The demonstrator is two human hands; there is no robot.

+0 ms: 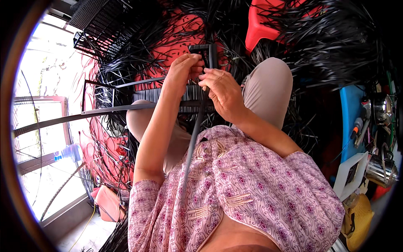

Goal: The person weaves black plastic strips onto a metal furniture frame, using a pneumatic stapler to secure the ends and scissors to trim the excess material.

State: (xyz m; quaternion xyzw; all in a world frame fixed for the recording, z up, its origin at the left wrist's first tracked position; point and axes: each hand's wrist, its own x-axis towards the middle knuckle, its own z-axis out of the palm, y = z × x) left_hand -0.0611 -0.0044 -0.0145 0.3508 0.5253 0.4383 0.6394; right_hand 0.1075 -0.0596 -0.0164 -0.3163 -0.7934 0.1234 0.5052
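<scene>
A black frame [213,59], partly wound with flat black strips [147,95], lies across my knees. Near its upright bar, my left hand [183,70] is closed, fingers curled and pinched together; what is between them is too small to tell. My right hand [224,91] sits just right of it, thumb and fingers closed around a flat black strip [194,145]. From there the strip hangs down over my patterned shirt. Another long black strip [75,115] runs from the frame out to the left.
Heaps of loose black strips [327,42] surround me on a red floor covering [178,31]. A red plastic stool [258,31] stands at the far right, a black woven basket [107,25] at the far left. Metal pots [381,109] and a blue board [349,122] are on the right.
</scene>
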